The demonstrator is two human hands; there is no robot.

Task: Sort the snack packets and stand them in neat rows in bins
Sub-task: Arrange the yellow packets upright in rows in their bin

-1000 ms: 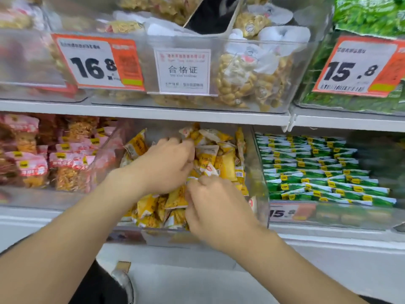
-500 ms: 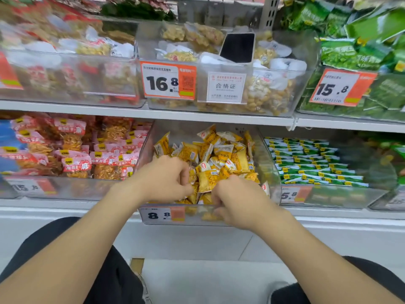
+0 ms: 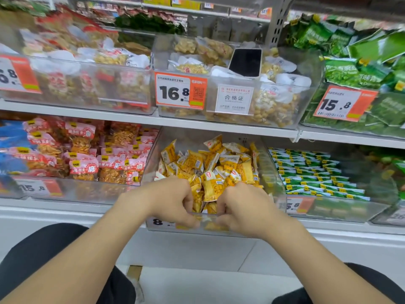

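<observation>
Both hands have slid down to the front wall of the clear bin [image 3: 270, 176] since the earlier frame. Left hand [image 3: 173, 200] and right hand [image 3: 243, 207] now sit close together there, fingers curled round yellow snack packets [image 3: 210, 170]. Other packets lie heaped loosely inside the same bin.

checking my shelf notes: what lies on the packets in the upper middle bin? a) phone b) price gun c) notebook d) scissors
a, a dark-screened phone leans on the packets in the upper middle bin, beside the 16.8 tag.
</observation>
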